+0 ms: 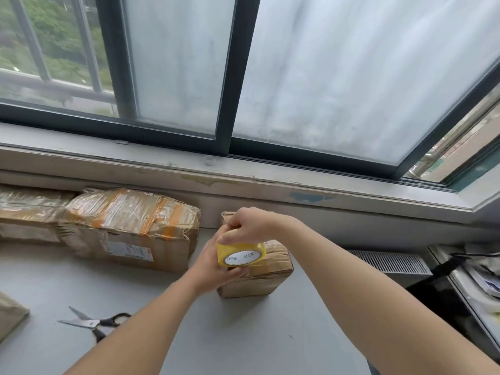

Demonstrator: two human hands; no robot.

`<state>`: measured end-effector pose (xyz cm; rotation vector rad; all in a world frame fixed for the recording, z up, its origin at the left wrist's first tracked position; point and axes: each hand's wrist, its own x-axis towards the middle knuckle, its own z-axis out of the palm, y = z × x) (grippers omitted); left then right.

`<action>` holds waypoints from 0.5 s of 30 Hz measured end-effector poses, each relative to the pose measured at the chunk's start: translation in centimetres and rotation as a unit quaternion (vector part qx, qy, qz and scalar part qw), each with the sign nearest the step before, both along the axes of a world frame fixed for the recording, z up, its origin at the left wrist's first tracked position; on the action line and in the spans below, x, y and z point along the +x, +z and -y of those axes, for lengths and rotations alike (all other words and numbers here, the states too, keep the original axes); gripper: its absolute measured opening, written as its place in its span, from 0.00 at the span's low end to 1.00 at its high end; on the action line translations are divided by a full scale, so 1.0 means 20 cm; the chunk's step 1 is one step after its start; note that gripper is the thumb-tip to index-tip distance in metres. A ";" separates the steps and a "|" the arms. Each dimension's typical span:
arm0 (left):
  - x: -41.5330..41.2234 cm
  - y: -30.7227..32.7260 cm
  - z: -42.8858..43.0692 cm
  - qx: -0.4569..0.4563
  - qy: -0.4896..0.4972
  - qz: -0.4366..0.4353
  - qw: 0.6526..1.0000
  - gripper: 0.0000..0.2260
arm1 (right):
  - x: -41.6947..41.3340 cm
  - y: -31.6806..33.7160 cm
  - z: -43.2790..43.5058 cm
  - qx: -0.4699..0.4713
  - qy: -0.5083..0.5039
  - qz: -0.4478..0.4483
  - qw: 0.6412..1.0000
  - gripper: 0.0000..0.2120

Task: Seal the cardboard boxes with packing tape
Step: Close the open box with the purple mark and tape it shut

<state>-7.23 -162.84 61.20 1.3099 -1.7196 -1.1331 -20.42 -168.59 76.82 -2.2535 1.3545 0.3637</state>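
Daylight comes through a dark-framed sliding window with frosted panes, above a grey sill and grey table

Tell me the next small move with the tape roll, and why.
Probably peel the free end loose and draw it toward the small box. The left hand grips the yellow tape roll from below, the right hand pinches at its top edge, and no strip is pulled out yet.

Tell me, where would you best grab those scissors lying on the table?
Grip the scissors by the black handle loops, coming from above on their right. They lie flat and open on the grey table, blades pointing left, handles right.
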 end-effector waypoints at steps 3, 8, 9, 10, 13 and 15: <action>0.02 -0.01 0.03 -0.032 -0.024 0.056 0.998 0.42 | -0.08 0.04 0.00 -0.008 -0.010 -0.014 1.000 0.19; 0.04 0.00 0.07 -0.036 -0.047 0.113 0.992 0.42 | -0.41 0.07 0.01 -0.082 -0.035 -0.154 0.984 0.22; 0.03 0.01 0.08 -0.035 -0.048 0.117 0.991 0.42 | -0.46 0.04 0.00 -0.078 -0.049 -0.162 0.983 0.23; 0.01 0.02 0.08 -0.034 -0.048 0.121 0.991 0.42 | -0.50 0.02 -0.01 -0.073 -0.058 -0.159 0.983 0.26; 0.00 0.02 0.09 -0.034 -0.052 0.145 0.987 0.43 | -0.55 -0.03 0.00 -0.076 -0.070 -0.130 0.986 0.29; 0.02 0.02 0.09 -0.030 -0.051 0.155 0.986 0.43 | -0.60 -0.02 0.04 -0.062 -0.071 -0.098 0.991 0.32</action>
